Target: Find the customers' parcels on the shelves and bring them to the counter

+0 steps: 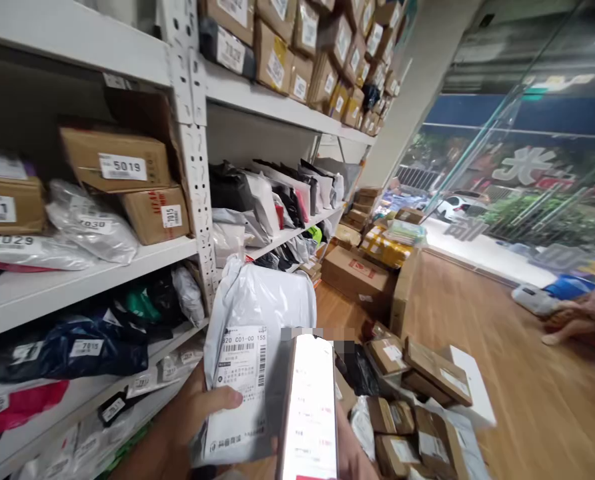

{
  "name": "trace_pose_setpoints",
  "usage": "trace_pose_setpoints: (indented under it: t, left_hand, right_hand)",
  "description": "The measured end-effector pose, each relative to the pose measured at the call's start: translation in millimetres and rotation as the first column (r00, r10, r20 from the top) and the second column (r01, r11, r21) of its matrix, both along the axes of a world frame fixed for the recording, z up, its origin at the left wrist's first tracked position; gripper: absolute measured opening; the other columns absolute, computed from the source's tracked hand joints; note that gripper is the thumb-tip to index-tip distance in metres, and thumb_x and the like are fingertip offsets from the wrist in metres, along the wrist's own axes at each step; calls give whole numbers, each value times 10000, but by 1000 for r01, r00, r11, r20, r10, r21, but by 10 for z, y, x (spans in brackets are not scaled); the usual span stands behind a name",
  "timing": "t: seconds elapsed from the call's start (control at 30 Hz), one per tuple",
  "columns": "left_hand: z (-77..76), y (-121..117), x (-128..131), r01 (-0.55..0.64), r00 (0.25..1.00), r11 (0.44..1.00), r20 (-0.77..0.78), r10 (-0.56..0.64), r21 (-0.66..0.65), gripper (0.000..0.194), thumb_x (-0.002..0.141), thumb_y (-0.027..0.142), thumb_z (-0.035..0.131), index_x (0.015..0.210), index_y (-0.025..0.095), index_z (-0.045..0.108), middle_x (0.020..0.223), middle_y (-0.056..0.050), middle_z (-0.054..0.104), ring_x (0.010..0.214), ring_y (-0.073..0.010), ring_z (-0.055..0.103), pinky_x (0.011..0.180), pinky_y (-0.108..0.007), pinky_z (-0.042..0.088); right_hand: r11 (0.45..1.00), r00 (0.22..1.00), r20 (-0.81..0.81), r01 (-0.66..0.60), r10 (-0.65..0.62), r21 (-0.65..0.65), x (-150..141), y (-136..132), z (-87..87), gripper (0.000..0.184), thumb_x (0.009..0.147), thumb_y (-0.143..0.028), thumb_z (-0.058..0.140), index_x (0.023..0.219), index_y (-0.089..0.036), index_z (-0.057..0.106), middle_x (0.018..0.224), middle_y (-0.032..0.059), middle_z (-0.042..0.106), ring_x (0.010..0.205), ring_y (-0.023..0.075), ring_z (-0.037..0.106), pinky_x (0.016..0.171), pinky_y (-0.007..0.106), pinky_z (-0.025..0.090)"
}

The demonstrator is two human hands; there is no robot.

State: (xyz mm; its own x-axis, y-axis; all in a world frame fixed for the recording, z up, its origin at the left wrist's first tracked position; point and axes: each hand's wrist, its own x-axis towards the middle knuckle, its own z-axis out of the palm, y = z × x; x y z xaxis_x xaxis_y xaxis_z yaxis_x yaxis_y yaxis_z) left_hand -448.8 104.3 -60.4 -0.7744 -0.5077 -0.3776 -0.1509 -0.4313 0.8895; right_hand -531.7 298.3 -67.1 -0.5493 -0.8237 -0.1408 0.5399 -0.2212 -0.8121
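My left hand [205, 405] is closed around the left edge of a pale grey plastic mailer bag [282, 293], its thumb pressed on the front. A white shipping label [240, 367] with barcodes and print faces me on the bag. My right hand [352, 443], mostly hidden, grips a smartphone [308, 413] held upright in front of the bag's lower right side. The phone's bright screen shows lines of text too washed out to read. Both things are close to the camera, with the phone overlapping the bag.
White metal shelves [187, 127] on the left hold labelled boxes and bags. Several cardboard parcels [432, 433] lie piled on the wooden floor at lower right, and a large carton [360, 277] stands beyond. A glass wall runs along the right, where part of a person shows at the edge.
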Motion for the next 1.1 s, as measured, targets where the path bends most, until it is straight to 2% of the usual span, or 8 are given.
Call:
trace_pose_setpoints:
  t: [0.17,0.37,0.5,0.63,0.77,0.87,1.0,1.1]
  left_hand:
    - [-87,216,-150,15,998,998,60,-11,-68,569,494,273,700,1043,141,626,893,-86,724,974,-368,622,869,-459,454]
    - [-154,407,-189,37,994,999,107,-36,-6,525,502,311,739,995,156,646,883,-98,722,877,-365,652,731,-436,516]
    - [-128,488,-181,74,990,997,122,-71,-27,497,507,357,750,950,152,656,885,-99,722,843,-355,659,729,-432,523]
    - [-94,551,-174,61,988,998,144,-57,-26,494,486,361,762,928,162,665,917,-93,722,876,-350,658,733,-411,531]
    - [-75,602,-175,-1,993,1000,115,4,-29,461,473,318,761,891,145,669,782,-80,722,764,-327,667,671,-386,536]
    - [-44,630,-166,-36,994,999,105,40,-40,470,455,284,754,894,140,665,755,-74,718,750,-314,667,704,-387,534]
    - [8,654,-132,-6,993,1000,121,6,-2,556,465,305,738,990,154,640,812,-87,720,803,-337,665,697,-414,527]
    - [26,665,-112,-44,993,999,114,43,9,504,459,276,726,941,168,625,790,-76,715,778,-328,664,683,-411,526]
  right_hand:
    - [999,998,62,28,-29,20,-99,188,-42,1253,468,-406,839,1413,-196,42,915,118,731,841,327,689,775,463,503]
    - [998,994,89,69,-68,-14,-80,395,-131,1275,527,-346,826,1411,-220,-85,926,69,727,884,297,684,698,375,508]
    - [994,992,101,78,-70,-72,-45,472,-178,1338,550,-363,823,1405,-192,-192,989,81,717,788,259,689,686,341,496]
    - [988,983,118,147,-139,-56,-18,504,-303,1400,508,-375,860,1418,-197,-190,1144,116,673,838,246,685,684,308,495]
    - [984,979,123,171,-164,-46,-14,532,-372,1417,505,-338,867,1407,-197,-216,1169,136,662,858,264,689,723,342,510]
    - [990,986,115,125,-118,-65,-24,557,-317,1344,547,-323,846,1414,-201,-173,1124,123,683,874,269,687,735,356,512]
    - [996,988,139,77,-70,-47,-36,570,-209,1311,560,-298,834,1416,-223,-155,1128,97,684,895,255,681,743,340,511]
    - [996,989,129,81,-75,-42,-36,563,-180,1286,546,-313,834,1434,-237,-94,1141,93,676,887,255,677,750,337,505]
